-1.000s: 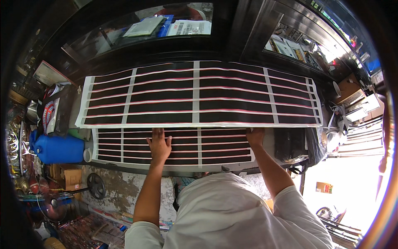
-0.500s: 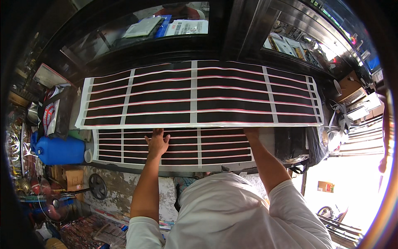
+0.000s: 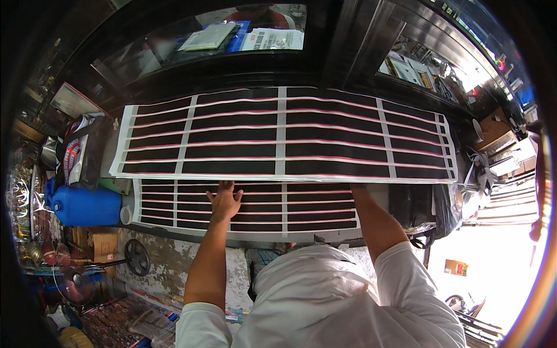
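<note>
The upper striped sheet (image 3: pixel 255 136) lies at twelve o'clock from the spread, seemingly empty left grip (image 3: pixel 225 200), long axis nine-to-three, the nearer right grip (image 3: pixel 358 188) mostly beneath it, too hidden to tell its hold.

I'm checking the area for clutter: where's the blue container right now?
In the head view, the blue container is at the left, just beyond the lower striped sheet's left end, with a small whitish round object between them.
</note>
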### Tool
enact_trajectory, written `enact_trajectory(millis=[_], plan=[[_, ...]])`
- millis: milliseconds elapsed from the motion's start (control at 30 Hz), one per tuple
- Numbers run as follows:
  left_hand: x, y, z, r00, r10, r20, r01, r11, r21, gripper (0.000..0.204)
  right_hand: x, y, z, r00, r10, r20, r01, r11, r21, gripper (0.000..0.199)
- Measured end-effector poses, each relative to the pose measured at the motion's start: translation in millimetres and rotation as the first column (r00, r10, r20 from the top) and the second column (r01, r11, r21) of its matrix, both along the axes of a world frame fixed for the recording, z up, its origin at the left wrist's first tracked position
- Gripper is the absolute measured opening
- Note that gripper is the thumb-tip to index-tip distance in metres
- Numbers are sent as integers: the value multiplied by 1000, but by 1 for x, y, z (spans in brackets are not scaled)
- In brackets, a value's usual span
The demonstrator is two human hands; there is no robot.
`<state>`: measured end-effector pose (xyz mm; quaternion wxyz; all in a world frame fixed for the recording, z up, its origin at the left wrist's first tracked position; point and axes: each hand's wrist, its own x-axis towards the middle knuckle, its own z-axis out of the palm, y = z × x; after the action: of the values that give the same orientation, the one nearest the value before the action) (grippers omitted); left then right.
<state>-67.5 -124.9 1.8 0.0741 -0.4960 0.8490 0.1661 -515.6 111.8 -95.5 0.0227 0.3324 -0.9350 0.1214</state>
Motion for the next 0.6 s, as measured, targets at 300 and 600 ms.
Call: enact_trajectory(millis=[300, 600], plan=[[7, 3, -7, 996, 18, -86, -16, 1000, 21, 61, 10, 11, -4, 998, -29, 50, 27, 999, 44, 54], [-13, 2, -21, 983, -57, -172, 51, 998, -42, 62, -30, 59, -65, 954, 144, 263, 96, 686, -721, 55]])
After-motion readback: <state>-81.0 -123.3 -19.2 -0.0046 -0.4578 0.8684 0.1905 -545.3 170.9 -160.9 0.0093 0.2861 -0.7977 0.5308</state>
